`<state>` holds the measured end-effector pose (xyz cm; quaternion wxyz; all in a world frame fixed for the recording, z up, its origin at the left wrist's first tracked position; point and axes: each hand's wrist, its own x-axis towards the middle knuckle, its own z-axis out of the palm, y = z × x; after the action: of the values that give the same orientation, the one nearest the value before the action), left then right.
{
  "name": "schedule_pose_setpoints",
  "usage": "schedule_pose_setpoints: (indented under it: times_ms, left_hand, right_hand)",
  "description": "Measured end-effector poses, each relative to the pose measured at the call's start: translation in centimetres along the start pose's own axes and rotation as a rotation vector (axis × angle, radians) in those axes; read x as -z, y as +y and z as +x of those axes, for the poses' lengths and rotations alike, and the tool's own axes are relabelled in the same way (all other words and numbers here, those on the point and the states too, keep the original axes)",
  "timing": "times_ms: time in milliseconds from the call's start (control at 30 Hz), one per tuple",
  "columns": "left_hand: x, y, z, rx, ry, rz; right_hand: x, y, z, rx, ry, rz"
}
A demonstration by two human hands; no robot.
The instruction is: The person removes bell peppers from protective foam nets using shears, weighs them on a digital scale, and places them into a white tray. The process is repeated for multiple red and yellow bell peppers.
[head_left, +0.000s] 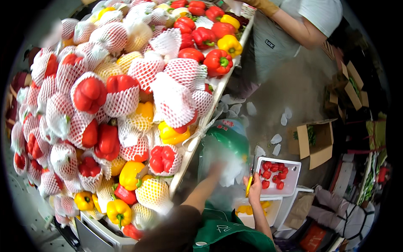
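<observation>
My left hand [216,169] reaches forward over a clear and green plastic bag [228,136]. Motion smears its fingers, and white foam netting [232,171] lies right beside it. To the right, my right hand [255,190] is closed around a slim yellow-handled tool [249,186], whose dark tip points away from me; its exact kind is unclear. Just beyond that hand stands a white foam box [289,191] of red bell peppers [277,168]. Under my right forearm, a second white box [273,210] contains yellow peppers [252,208].
A large heap of red and yellow bell peppers, many in foam net sleeves [178,98], covers the table at left, up to its pale edge [200,136]. Another person [289,31] stands at the far side. An opened cardboard box [322,143] and foam scraps [276,138] lie on the floor.
</observation>
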<state>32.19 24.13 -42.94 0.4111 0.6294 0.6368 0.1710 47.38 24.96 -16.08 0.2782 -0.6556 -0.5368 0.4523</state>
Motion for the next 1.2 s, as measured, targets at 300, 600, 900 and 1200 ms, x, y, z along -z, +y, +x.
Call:
schedule_pose_setpoints:
  times_ms: [300, 600, 900, 1200]
  left_hand:
    - [10.3, 15.6, -6.9, -0.206, -0.536, 1.032]
    - [21.6, 19.5, -18.1, -0.416, 0.029, 0.383]
    - [31.3, 19.2, -38.2, 0.008, 0.518, -0.220]
    - [29.3, 15.1, -46.1, 0.204, 1.038, -0.824]
  right_hand:
    - [4.9, 1.1, 0.5, -0.022, -0.083, 0.138]
    - [-1.2, -15.5, 1.5, 0.474, -0.184, 0.001]
    - [-17.1, -26.6, -13.8, 1.305, -0.629, -0.215]
    - [-26.8, -23.8, -12.4, 0.656, -0.842, 0.298]
